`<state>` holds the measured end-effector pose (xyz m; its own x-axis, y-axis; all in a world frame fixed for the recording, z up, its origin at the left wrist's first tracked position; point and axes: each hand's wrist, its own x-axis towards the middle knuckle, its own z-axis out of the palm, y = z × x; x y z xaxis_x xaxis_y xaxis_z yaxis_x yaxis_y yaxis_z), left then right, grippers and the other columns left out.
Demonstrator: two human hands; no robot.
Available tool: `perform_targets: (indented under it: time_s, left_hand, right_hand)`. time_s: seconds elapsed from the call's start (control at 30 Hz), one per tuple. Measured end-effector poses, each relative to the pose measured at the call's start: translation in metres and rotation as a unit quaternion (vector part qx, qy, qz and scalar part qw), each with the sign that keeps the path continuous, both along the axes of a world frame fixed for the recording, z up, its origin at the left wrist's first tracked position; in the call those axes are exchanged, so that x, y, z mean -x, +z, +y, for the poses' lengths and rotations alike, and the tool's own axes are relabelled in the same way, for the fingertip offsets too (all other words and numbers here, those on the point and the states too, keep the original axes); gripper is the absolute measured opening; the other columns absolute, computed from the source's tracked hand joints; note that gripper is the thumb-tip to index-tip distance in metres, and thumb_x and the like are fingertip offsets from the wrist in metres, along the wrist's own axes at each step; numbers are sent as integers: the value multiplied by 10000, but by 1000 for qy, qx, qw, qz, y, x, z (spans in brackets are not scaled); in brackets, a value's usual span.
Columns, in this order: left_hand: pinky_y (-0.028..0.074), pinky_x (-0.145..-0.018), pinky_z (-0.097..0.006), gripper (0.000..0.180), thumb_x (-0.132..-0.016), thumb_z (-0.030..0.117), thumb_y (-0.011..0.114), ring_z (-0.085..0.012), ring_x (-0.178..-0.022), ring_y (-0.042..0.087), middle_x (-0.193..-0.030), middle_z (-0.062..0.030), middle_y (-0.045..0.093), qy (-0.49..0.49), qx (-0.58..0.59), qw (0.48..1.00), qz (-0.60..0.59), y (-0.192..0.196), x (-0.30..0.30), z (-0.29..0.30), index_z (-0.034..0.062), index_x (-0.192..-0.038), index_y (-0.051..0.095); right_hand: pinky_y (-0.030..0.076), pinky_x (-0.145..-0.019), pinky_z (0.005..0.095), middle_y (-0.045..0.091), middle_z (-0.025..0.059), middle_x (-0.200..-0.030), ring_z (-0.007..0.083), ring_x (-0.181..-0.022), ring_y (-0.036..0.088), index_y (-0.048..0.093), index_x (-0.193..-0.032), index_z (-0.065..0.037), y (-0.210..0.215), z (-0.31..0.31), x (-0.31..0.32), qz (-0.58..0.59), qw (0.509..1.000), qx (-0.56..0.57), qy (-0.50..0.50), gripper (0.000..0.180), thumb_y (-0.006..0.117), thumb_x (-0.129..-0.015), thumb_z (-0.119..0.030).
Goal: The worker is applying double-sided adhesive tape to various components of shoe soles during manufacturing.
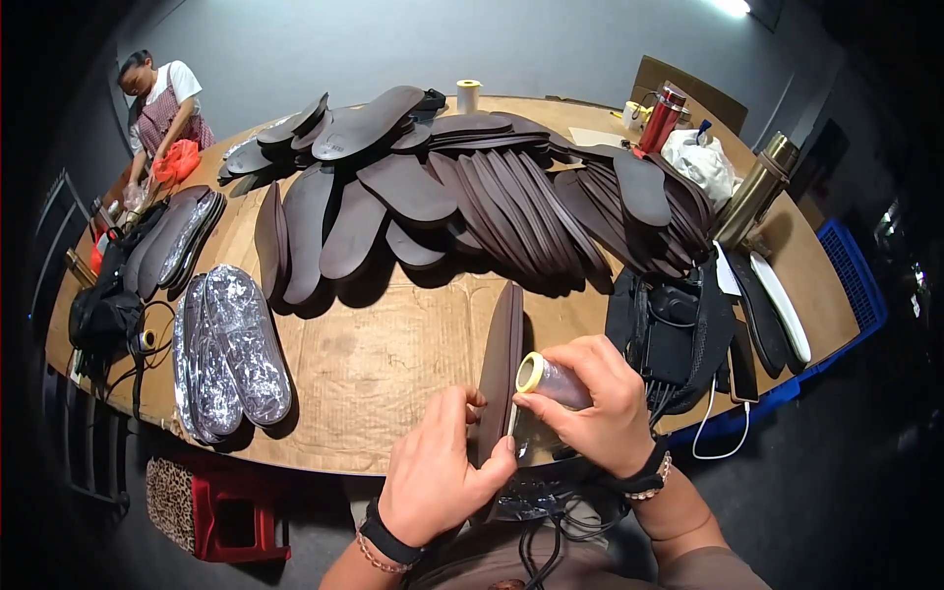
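Observation:
A pair of dark brown insoles (pixel 501 359) stands on edge at the near side of the table, toes pointing away. My left hand (pixel 433 477) is closed around their near end, thumb on the right side. In my right hand (pixel 602 408) is a roll of clear film (pixel 562 383) with a yellowish core, held tilted beside the insoles. Some loose film shows below the roll, near my lap. Insoles wrapped in shiny clear film (pixel 246 344) lie to the left. Across the middle spreads a big pile of unwrapped brown insoles (pixel 403 187).
Cardboard (pixel 364 364) covers the table. On the right are a black bag (pixel 674 324), a phone (pixel 744 379) with a white cable, a tall thermos (pixel 757 192) and a red tumbler (pixel 663 120). Another person (pixel 167 113) handles a red bag at far left. A red stool (pixel 236 516) stands below.

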<state>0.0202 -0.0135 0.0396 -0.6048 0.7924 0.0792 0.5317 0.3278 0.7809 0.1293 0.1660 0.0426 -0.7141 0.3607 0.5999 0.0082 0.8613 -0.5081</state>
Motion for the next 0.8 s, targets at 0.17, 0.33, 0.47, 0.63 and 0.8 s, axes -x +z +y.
perform_targets:
  time_s: [0.17,0.33,0.47,0.63,0.8]
  left_hand:
    - [608,-773,-403,440,-896,254,729,-334,-848,729,-1050,-184,656,2,-2,1000,8,0,0,0,14,-1219,551]
    - [581,-751,-412,481,-879,281,741,-316,-826,721,-1028,-192,669,-9,21,999,-29,5,6,1,0,-1215,542]
    - [566,-748,-413,510,-881,323,739,-302,-817,716,-983,-207,689,-59,96,990,-80,20,29,14,-29,-1190,538]
    - [551,-798,-468,624,-850,452,709,-422,-858,703,-908,-254,688,-65,125,985,-102,14,45,33,-54,-1181,553]
    - [545,-821,-476,578,-857,426,716,-425,-895,702,-971,-261,695,-49,98,988,-107,13,41,36,-34,-1164,550]
  right_hand:
    - [579,-681,406,664,118,-966,336,-819,707,693,-1085,-45,3,-2,-1,-17,1000,-12,-8,433,914,-764,-234]
    - [575,-710,425,670,129,-979,354,-846,699,679,-1074,-45,9,-4,-1,-47,999,0,-12,410,898,-783,-235]
    - [558,-758,448,685,155,-956,386,-875,692,649,-1094,-47,13,1,0,-85,996,21,13,417,871,-816,-265]
    - [548,-824,437,699,189,-1006,401,-934,685,643,-1172,-2,19,9,-1,-148,986,58,58,390,788,-920,-263]
    - [527,-817,466,671,236,-1013,430,-949,656,617,-1219,-9,16,31,4,-120,975,95,159,363,656,-1027,-314]
